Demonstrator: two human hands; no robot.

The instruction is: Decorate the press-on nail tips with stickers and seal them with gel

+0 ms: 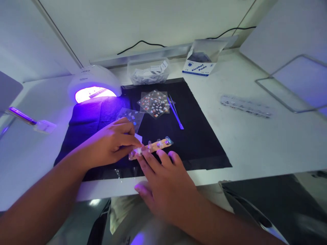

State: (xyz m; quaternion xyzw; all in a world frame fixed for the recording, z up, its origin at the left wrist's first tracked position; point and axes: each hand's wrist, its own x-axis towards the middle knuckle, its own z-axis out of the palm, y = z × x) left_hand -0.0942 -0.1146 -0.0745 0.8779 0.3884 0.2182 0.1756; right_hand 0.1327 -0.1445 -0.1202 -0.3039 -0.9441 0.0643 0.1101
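Note:
My left hand [120, 141] is closed in a pinch on a small white wipe [138, 150], pressed near the left end of a tan display strip [154, 146]. Clear press-on nail tips with shiny decorations stand along that strip, one of them a nail tip [168, 141] at its right end. My right hand [166, 177] has its fingers stretched out, fingertips touching the strip's near side and its thumb apart. Beyond my left fingers lies a clear sticker sheet [134, 117]. Some nail tips are hidden behind my fingers.
A lit nail lamp [94, 83] stands back left with a strip inside. Sticker sheets [155, 103] and blue tweezers [175, 112] lie on the black mat [199, 136]. Behind are a clear tub [148, 73] and an alcohol pads box [200, 64]. A clear case [245, 106] lies right.

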